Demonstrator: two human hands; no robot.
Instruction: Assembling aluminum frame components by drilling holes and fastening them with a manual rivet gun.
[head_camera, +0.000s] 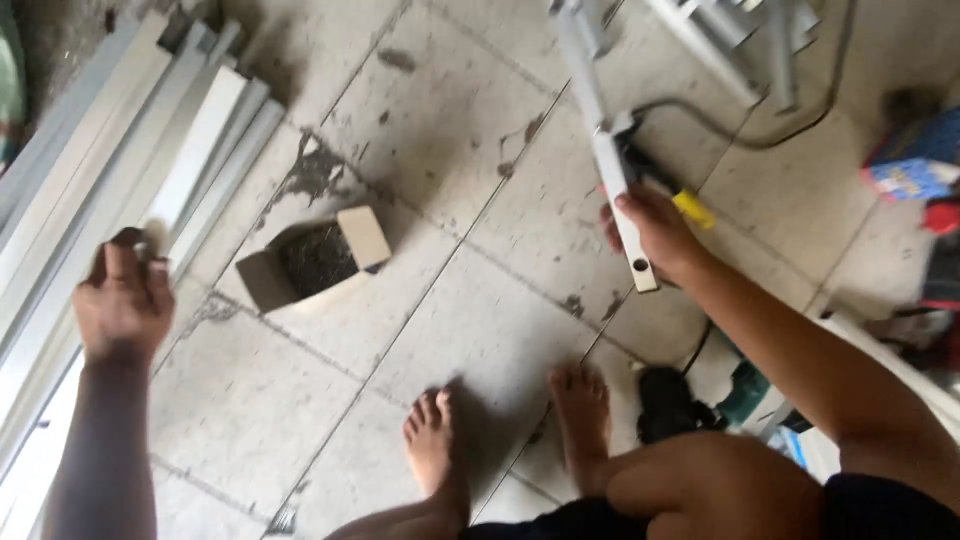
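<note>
My right hand (655, 232) grips a short white metal bar (622, 195) with a hole near its lower end; the bar joins a grey frame piece (578, 50) above it. A yellow-handled tool (692, 208) lies just behind that hand. My left hand (122, 300) reaches out to the left, fingers curled and pinched together; whether it holds something small I cannot tell. It hovers beside a stack of long white metal profiles (130, 150). A small open cardboard box (315, 258) of dark screws sits on the tiled floor between the hands.
My bare feet (500, 430) rest on the dirty tiled floor. A power drill (700, 400) lies by my right foot, with a black cable (760, 135) looping further away. Colourful packages (915, 165) lie at the right edge. More white frame parts (740, 40) are at the top.
</note>
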